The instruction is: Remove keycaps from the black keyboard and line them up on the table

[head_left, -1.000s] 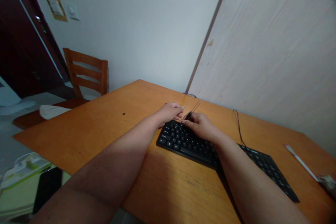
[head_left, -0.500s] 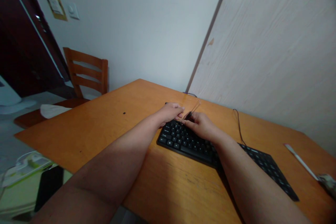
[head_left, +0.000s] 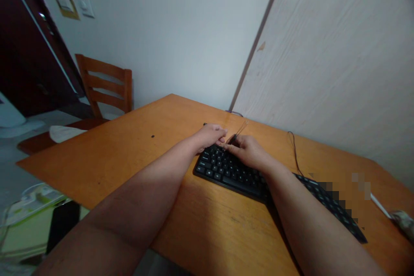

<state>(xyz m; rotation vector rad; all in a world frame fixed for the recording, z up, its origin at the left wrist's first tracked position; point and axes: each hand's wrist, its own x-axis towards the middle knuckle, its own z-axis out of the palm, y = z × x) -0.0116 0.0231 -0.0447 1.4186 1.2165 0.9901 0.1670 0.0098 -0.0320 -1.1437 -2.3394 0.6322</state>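
A black keyboard [head_left: 233,174] lies on the wooden table under both hands. My right hand [head_left: 247,151] is closed around a wire keycap puller [head_left: 233,139], whose thin wires stick up and to the right. Over the keyboard's upper left part rests my left hand [head_left: 211,135], its fingers bent together close to the puller's lower end. Whatever those left fingers pinch, if anything, is hidden. The keys directly beneath the fingertips are covered too.
A second black keyboard part [head_left: 323,198] lies to the right, partly blurred out by blocks. A small dark piece [head_left: 153,136] sits on the wooden table [head_left: 181,116] at left. A cable [head_left: 294,151], a white stick [head_left: 380,205], a chair [head_left: 106,86] and a phone-like black slab [head_left: 64,222] surround the work area.
The view has tilted slightly, so the scene sits a little higher. Both hands keep nearly the same place over the keyboard, and the puller stays in the right hand.
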